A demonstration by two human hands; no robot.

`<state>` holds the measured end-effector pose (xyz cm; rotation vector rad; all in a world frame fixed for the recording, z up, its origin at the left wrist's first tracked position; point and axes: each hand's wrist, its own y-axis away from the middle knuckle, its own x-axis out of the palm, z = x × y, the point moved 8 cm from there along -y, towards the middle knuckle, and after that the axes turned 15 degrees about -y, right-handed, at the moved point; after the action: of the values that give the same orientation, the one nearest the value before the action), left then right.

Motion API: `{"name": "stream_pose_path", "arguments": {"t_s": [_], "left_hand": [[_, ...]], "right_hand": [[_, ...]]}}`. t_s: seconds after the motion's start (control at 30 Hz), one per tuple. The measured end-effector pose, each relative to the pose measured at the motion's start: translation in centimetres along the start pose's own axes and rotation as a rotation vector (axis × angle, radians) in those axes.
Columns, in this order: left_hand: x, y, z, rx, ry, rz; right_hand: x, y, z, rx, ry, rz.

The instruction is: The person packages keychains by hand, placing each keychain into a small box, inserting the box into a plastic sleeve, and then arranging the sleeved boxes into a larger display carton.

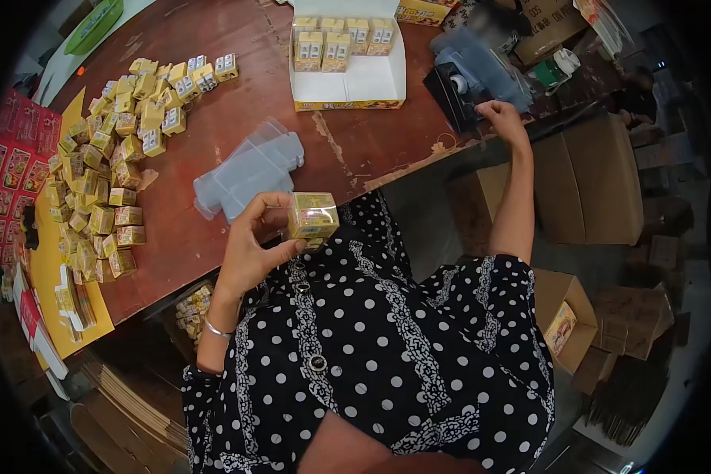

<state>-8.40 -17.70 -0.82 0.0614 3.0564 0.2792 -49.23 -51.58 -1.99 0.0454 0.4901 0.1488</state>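
My left hand grips a small yellow box with a shiny clear wrap, held near my body at the table's front edge. Flat clear plastic sleeves lie on the red table just beyond it. Off to the right, my right hand has its fingers pinched together at a black holder, beside bluish plastic sheets. Whatever is between those fingertips is too small to make out. An open white display carton holds several small yellow boxes at the back.
A large heap of small yellow boxes covers the left of the red table. A green basket stands at the back left. Cardboard cartons are on the right, below table height. A green-and-white container stands at the back right.
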Motion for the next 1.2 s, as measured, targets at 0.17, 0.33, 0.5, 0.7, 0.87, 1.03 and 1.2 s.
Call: {"name": "stream_pose_path", "arguments": {"t_s": [0.17, 0.33, 0.5, 0.7, 0.87, 1.03, 1.2], "left_hand": [[-0.1, 0.0, -0.2, -0.001, 0.024, -0.002], [-0.3, 0.0, 0.2, -0.005, 0.045, -0.006], [0.3, -0.2, 0.5, 0.003, 0.031, 0.019], [0.0, 0.3, 0.0, 0.017, 0.036, -0.014], [0.3, 0.1, -0.7, 0.072, 0.100, -0.042], [-1.0, 0.8, -1.4, 0.170, 0.104, -0.200], [-2.4, 1.1, -3.0, 0.369, -0.232, -0.491]], "right_hand": [[0.6, -1.1, -3.2, 0.164, -0.193, 0.110], [1.1, 2.2, -2.2, 0.072, -0.535, -0.012], [0.8, 3.4, -5.1, -0.077, -0.786, -0.055], [1.4, 3.5, -6.6, -0.107, -0.766, -0.191], [-0.5, 1.7, -8.0, -0.361, -0.220, -0.244], [0.2, 9.1, 2.9, -0.732, 0.277, -0.458], [9.6, 15.6, 13.4, -0.432, -0.789, -0.021]]}}
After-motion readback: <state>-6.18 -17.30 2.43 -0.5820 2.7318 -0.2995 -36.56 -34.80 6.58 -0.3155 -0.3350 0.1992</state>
